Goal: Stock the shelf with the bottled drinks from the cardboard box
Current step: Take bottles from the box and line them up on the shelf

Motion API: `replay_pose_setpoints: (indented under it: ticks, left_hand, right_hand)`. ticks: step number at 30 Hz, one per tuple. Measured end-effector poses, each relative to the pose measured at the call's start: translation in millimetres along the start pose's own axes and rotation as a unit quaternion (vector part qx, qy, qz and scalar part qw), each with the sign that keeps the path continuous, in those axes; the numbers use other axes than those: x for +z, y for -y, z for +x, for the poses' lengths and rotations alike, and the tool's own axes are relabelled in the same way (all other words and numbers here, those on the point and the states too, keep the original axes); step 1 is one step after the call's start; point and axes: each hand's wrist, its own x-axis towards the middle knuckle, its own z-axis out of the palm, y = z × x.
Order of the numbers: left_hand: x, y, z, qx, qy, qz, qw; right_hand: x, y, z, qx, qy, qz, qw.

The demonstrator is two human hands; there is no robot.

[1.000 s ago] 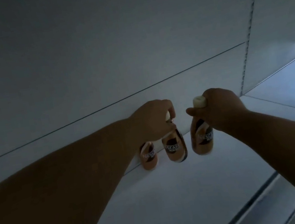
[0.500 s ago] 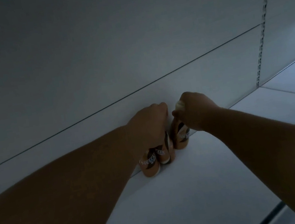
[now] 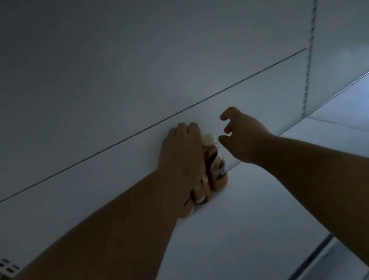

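Head view, dim light. Three bottled drinks stood upright in a tight row at the back of the white shelf (image 3: 252, 214), against its rear panel (image 3: 256, 93). The rightmost bottle (image 3: 218, 171), pale cap uppermost, was the only one seen nearly whole. The left hand (image 3: 183, 158) lay over the tops of the other two bottles (image 3: 199, 192); its fingers curled down behind them, and whether they gripped or merely rested could not be told. The right hand (image 3: 242, 133) hovered just beside the rightmost bottle's cap, fingers (image 3: 227, 116) spread and holding nothing. The bottles appeared to be rigid, smooth-walled plastic, probably full and moderately heavy, with narrow bases liable to tip. A hold around the neck below the cap, or around the labelled waist, would suit them best.
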Motion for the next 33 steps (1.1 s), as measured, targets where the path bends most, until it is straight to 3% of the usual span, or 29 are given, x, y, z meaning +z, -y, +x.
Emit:
replay_pose_setpoints:
  ticks: [2,6,11,18,23,29,33]
  left_hand:
    - [-10,-15,-12,0.02,-0.02,-0.017,0.999]
    - [-24,-77,-45,0.089,-0.007,-0.155,0.984]
    - [-22,-187,-100,0.141,0.059,-0.309,0.939]
    - [5,-323,-162,0.246,0.195,-0.336,0.888]
    - [74,-405,-195,0.281,0.282,-0.321,0.859]
    - [194,-466,-219,0.266,0.368,-0.236,0.859]
    - [265,-487,-243,0.281,0.415,-0.215,0.838]
  right_hand:
    - [-29,11,-24,-0.005,-0.024,-0.036,0.999]
    - [-94,8,-102,-0.006,-0.086,-0.137,0.987]
    - [-160,-18,-221,0.121,-0.157,-0.204,0.959]
    - [-216,-91,-373,0.284,-0.169,-0.253,0.909]
    - [-201,-176,-432,0.396,-0.162,-0.233,0.873]
    - [-151,-304,-459,0.455,-0.106,-0.155,0.871]
    - [-112,-385,-473,0.487,-0.045,-0.118,0.864]
